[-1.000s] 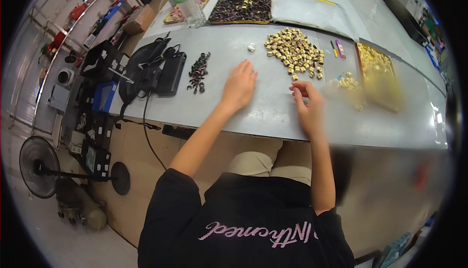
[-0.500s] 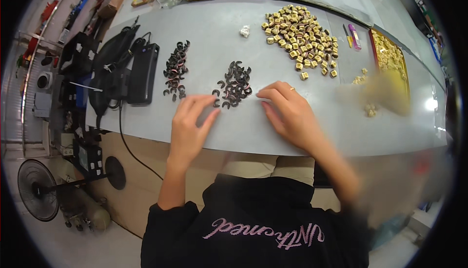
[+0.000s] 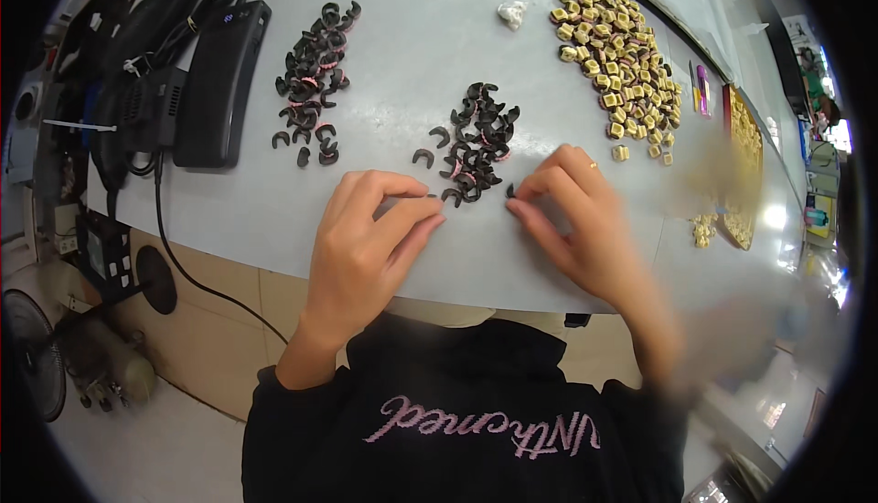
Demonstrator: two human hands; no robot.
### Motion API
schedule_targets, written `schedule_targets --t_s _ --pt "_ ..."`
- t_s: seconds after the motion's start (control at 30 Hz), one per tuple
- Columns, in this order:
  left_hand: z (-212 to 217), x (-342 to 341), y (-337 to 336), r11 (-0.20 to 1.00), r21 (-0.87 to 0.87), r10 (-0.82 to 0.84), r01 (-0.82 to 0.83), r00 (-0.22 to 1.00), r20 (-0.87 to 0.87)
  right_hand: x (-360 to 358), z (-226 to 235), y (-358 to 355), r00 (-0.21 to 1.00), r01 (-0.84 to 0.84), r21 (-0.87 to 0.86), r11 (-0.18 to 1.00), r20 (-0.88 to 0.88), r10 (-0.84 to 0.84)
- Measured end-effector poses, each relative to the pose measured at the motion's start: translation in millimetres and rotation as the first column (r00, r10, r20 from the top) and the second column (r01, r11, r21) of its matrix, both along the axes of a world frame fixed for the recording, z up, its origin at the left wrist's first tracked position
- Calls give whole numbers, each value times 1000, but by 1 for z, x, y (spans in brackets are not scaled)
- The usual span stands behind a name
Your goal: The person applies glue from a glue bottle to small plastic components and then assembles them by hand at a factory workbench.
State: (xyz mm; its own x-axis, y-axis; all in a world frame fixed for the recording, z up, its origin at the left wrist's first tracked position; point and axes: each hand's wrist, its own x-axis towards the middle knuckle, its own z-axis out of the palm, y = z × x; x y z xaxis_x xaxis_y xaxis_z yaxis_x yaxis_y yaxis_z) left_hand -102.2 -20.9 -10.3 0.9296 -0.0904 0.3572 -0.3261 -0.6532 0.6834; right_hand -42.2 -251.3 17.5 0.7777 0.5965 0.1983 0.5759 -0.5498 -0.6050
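A loose pile of small black C-shaped pieces (image 3: 480,142), some with pink inner edges, lies between my hands on the grey table (image 3: 412,64). My left hand (image 3: 364,242) is at the pile's near left, thumb and fingers pinched together; a dark sliver of one piece shows at the fingertips. At the near right, my right hand (image 3: 585,224) pinches a small black piece (image 3: 510,191) between thumb and forefinger, most of it covered. Two single C-shaped pieces lie apart at the pile's left edge. A second group of black pieces (image 3: 311,82) stretches farther left.
Many gold-coloured blocky pieces (image 3: 622,64) are heaped at the far right. A crumpled white lump (image 3: 512,15) lies at the back. Left stand a black box-shaped device (image 3: 224,87) and cables. A gold tray (image 3: 745,165) and a purple-handled tool (image 3: 702,91) are on the right.
The view has shifted closer to the table. My left fingers have closed from an open curve into a pinch, and my right thumb and forefinger have come together on a black piece.
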Motion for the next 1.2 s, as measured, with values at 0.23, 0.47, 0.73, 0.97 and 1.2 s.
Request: schedule_targets --t_s 0.23,0.47,0.73,0.97,1.2 --pt "-2 0 1 998 -66 10 -10 1000 11 -15 19 -1 951 71 -66 995 -297 -88" --pt "-2 2 4 999 -46 22 -20 999 44 20 0 8 993 70 -9 998 91 -69" --pt "-2 -4 0 999 -17 35 -34 998 45 20 -5 8 995 -81 30 996 59 79" --pt "10 3 9 981 192 -29 25 999 22 16 10 -8 940 74 134 988 -340 -24" --pt "5 1 17 987 162 10 -17 999 42 10 2 -6 969 52 120 991 -246 -21"
